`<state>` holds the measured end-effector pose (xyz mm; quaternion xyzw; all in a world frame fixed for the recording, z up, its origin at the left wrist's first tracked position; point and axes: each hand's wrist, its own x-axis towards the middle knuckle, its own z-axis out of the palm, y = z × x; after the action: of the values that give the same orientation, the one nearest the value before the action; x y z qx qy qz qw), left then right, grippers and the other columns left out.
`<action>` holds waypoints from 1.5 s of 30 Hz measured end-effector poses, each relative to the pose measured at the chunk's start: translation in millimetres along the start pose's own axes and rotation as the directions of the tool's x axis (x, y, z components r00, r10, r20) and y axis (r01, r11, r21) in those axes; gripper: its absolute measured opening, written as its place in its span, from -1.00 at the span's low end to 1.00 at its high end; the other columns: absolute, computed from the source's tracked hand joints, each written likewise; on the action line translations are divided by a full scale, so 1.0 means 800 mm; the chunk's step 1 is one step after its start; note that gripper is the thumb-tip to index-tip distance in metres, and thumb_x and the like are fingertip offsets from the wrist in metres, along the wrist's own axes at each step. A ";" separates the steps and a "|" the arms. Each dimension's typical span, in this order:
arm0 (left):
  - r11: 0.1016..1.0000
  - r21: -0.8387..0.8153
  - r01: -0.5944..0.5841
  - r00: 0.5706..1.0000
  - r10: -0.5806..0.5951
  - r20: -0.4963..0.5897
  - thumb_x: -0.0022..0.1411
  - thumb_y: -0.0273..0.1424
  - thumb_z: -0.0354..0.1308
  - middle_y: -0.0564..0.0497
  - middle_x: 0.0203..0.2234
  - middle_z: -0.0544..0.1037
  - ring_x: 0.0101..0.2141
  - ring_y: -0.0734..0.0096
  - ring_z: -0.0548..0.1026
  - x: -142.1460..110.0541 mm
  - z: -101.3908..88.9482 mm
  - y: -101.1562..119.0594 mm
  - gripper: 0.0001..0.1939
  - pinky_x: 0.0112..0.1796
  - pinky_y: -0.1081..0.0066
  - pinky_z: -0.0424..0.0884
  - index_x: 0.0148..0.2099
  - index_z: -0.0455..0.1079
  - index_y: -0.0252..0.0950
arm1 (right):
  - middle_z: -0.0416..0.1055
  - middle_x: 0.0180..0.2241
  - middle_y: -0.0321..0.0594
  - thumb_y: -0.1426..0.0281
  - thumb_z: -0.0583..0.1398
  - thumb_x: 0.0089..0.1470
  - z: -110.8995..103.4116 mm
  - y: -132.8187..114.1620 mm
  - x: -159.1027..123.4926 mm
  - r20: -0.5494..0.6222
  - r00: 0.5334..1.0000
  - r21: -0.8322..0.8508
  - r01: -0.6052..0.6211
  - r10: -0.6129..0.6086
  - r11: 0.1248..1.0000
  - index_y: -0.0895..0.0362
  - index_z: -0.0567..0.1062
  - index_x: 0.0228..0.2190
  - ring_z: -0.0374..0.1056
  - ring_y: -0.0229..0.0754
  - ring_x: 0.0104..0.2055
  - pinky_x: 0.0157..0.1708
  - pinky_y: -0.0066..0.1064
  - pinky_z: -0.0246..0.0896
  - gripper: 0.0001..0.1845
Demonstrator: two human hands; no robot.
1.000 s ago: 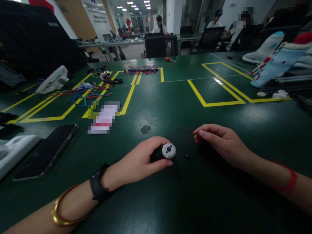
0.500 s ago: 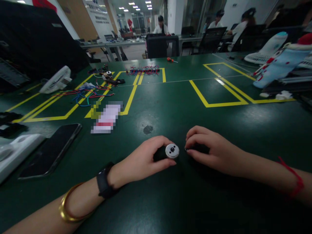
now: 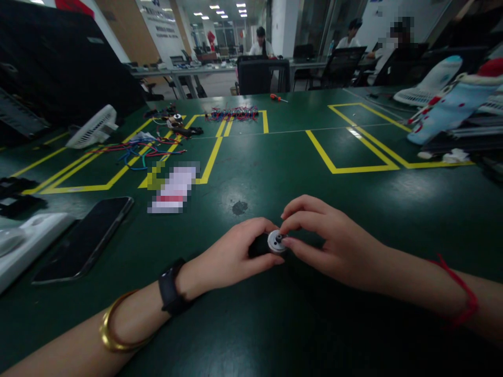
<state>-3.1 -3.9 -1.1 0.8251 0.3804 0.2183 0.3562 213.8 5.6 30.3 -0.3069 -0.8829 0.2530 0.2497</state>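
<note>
A small motor (image 3: 273, 246) stands on the green table, its round silver end face turned up with dark holes in it. My left hand (image 3: 239, 251) is wrapped around its dark body, thumb and forefinger on either side of the face. My right hand (image 3: 326, 235) pinches a tiny black ring-shaped piece (image 3: 279, 237) between thumb and forefinger, at the middle of the motor's face. The fingertips partly hide that piece, so I cannot tell whether it sits on the shaft.
To the left lie a phone (image 3: 84, 238), a white power strip (image 3: 35, 246) and a blurred paper (image 3: 173, 188). Farther back are loose wires (image 3: 137, 152), a wire bundle (image 3: 236, 113), a screwdriver (image 3: 278, 98) and a white fan (image 3: 94, 125). A blue snowman-like item (image 3: 448, 107) stands right.
My right hand came in from the right, picked the tiny black ring-shaped piece off the table and brought it left onto the motor's face. My left hand kept its hold on the motor.
</note>
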 end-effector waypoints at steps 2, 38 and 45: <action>1.000 0.001 0.007 1.000 -0.007 -0.003 0.22 -0.31 0.23 0.04 -0.27 0.46 -0.29 0.35 0.41 0.000 -0.001 0.001 -0.76 -0.28 0.40 0.32 -0.11 0.32 -0.27 | 0.32 -0.12 -0.14 0.44 0.18 0.12 -0.001 0.001 -0.003 0.008 1.000 0.010 -0.002 0.002 1.000 0.12 0.49 -0.21 0.31 -0.18 -0.10 -0.08 -0.33 0.25 -0.83; 0.994 -0.107 0.018 1.000 -0.016 0.021 0.22 -0.32 0.24 0.02 -0.15 0.47 -0.15 0.34 0.44 0.000 0.000 -0.001 -0.70 -0.11 0.36 0.35 -0.03 0.32 -0.24 | 0.45 -0.27 -0.23 0.34 0.18 0.14 -0.011 0.040 -0.034 0.126 0.965 0.049 -0.238 0.230 0.970 0.08 0.53 -0.29 0.36 -0.18 -0.22 -0.21 -0.32 0.24 -0.87; 0.998 -0.058 0.011 1.000 -0.011 0.010 0.21 -0.32 0.24 0.03 -0.22 0.46 -0.23 0.35 0.42 0.001 0.000 -0.002 -0.74 -0.21 0.39 0.33 -0.09 0.32 -0.27 | 0.40 -0.20 -0.22 0.34 0.22 0.10 -0.005 0.000 -0.005 -0.010 0.989 -0.006 -0.150 0.150 0.989 0.10 0.48 -0.22 0.34 -0.20 -0.22 -0.22 -0.34 0.26 -0.82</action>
<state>-3.6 -2.8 -2.2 0.8135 0.3765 0.2231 0.3830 218.9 4.2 32.0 -0.3746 -0.8569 0.2668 0.2330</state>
